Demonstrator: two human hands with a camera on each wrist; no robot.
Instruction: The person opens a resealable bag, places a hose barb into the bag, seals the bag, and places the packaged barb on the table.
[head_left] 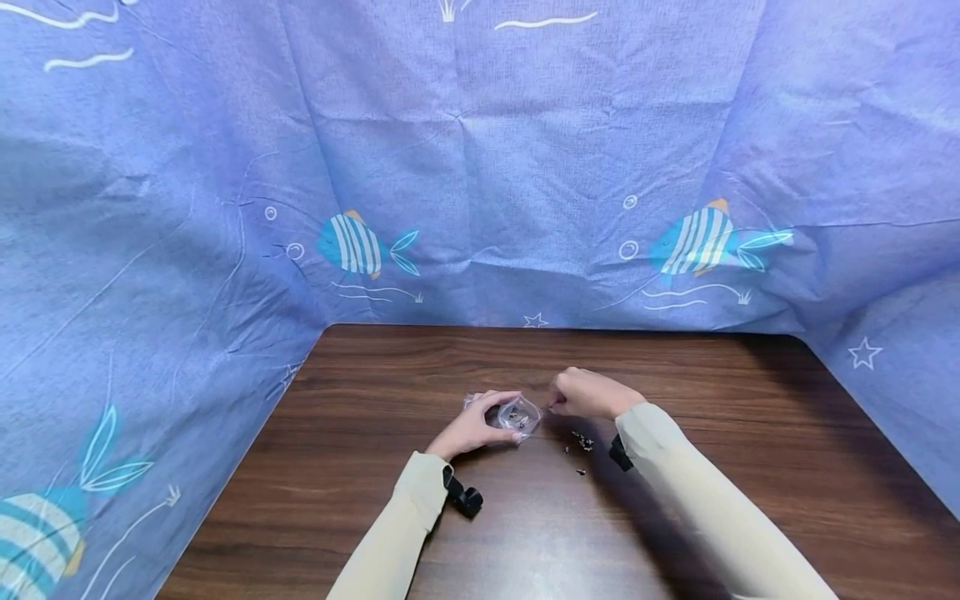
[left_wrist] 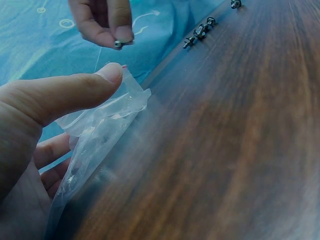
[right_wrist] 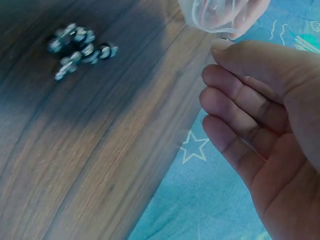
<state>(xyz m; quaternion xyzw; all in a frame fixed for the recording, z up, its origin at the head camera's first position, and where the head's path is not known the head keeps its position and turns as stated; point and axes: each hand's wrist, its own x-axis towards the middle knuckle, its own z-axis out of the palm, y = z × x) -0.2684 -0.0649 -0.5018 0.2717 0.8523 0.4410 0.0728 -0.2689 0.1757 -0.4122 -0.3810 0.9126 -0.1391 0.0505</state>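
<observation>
My left hand (head_left: 471, 428) grips a small clear zip bag (head_left: 531, 423), its thumb and fingers spread around the open mouth. A few small metal pieces show inside the bag in the head view. Just right of that mouth, my right hand (head_left: 592, 393) pinches one small metal screw (left_wrist: 118, 44) between thumb and forefinger; most of it is hidden by the fingertips. A loose pile of similar screws (head_left: 585, 442) lies on the table below the right hand, and appears blurred in the right wrist view.
A single screw (head_left: 581, 472) lies apart, nearer the front. The dark wood table (head_left: 360, 367) is enclosed at the back and sides by a blue fish-print cloth (head_left: 525, 167). Black straps with cameras sit on both wrists.
</observation>
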